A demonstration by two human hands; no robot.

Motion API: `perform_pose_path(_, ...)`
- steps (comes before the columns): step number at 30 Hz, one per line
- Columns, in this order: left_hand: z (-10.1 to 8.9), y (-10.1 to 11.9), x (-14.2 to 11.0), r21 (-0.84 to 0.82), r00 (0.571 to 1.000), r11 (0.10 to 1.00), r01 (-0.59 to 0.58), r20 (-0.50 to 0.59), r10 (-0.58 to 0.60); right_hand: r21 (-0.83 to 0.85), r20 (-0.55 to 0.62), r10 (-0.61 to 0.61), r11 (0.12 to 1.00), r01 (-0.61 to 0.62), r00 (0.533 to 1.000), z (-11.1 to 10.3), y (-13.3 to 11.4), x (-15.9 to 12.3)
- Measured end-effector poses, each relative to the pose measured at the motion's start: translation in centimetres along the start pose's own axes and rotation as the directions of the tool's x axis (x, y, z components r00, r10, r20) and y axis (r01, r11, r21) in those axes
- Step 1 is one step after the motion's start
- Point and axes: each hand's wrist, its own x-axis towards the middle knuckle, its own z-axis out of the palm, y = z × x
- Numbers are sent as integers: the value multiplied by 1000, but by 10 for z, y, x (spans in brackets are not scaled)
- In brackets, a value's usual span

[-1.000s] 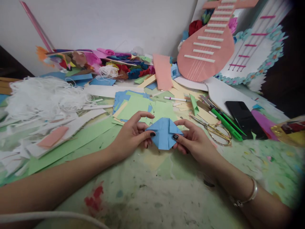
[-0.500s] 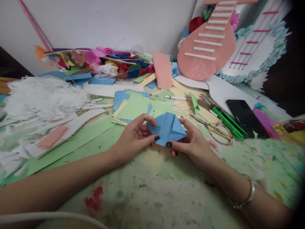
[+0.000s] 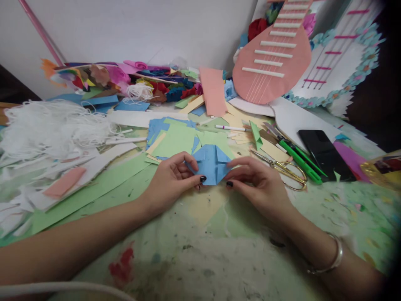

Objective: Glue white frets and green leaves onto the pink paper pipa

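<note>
A folded sheet of blue paper (image 3: 207, 167), with a crease band down its middle and small flaps on its right side, is held over the table between both hands. My left hand (image 3: 175, 177) pinches its left edge, thumb in front and fingers curled at the side and behind. At the right edge, the fingers of my right hand (image 3: 258, 179) are loosely closed around the paper's corner; the right thumb lies just below, off the paper's face. Behind the blue paper lies a pile of green and blue paper sheets (image 3: 175, 140).
Gold-handled scissors (image 3: 282, 168), green cutters (image 3: 302, 161) and a black phone (image 3: 324, 154) lie to the right. White string (image 3: 59, 129) is heaped at the left, near a long green strip (image 3: 94, 192). A pink paper instrument (image 3: 272, 67) leans at the back.
The blue paper has turned more upright and shifted slightly left. My right thumb has come off its front, and my right hand has moved right to its edge.
</note>
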Motion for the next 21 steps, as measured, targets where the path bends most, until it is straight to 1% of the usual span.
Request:
perform_pose_path(1, 0, 1, 0, -5, 1000, 1000, 29, 10, -29, -140, -1, -63, 988, 62, 998, 0, 1, -1)
perform_pose_path(3, 1, 3, 0, -20, 994, 995, 98, 41, -97, -375, 6, -190, 909, 179, 982, 0, 2, -3)
perform_pose_path(5, 1, 4, 0, -46, 985, 986, 159, 69, -156, -500, 36, -287, 824, 266, 957, 1, 3, -3)
perform_pose_path(8, 1, 4, 0, -70, 978, 978, 195, 92, -189, -575, 94, -378, 734, 360, 921, 3, 3, -3)
perform_pose_path(11, -2, 5, 3, -6, 971, 980, 201, 137, -198, -598, 165, -443, 666, 446, 881, 4, 4, 0)
perform_pose_path(13, -5, 6, 4, 111, 955, 973, 204, 198, -222, -596, 202, -461, 642, 482, 864, 4, 5, 2)
perform_pose_path(14, -7, 7, 4, 200, 949, 963, 179, 222, -222, -590, 216, -461, 641, 491, 861, 4, 6, 2)
perform_pose_path(15, -9, 8, 3, 307, 953, 944, 118, 231, -195, -581, 225, -454, 648, 493, 862, 4, 7, 3)
perform_pose_path(16, -10, 8, 1, 425, 966, 905, 20, 225, -127, -568, 232, -445, 660, 492, 865, 4, 8, 3)
perform_pose_path(17, -11, 8, -1, 546, 975, 831, -107, 222, -20, -553, 238, -433, 675, 488, 869, 3, 9, 3)
perform_pose_path(18, -12, 8, -4, 651, 966, 720, -241, 234, 112, -536, 244, -424, 690, 486, 872, 3, 9, 3)
perform_pose_path(19, -12, 7, -8, 731, 934, 582, -357, 265, 239, -520, 248, -417, 704, 484, 874, 3, 10, 3)
perform_pose_path(20, -12, 5, -11, 776, 886, 444, -447, 316, 340, -506, 248, -412, 717, 480, 877, 3, 10, 3)
perform_pose_path(21, -12, 3, -14, 792, 834, 328, -515, 375, 405, -495, 246, -408, 727, 476, 879, 2, 11, 3)
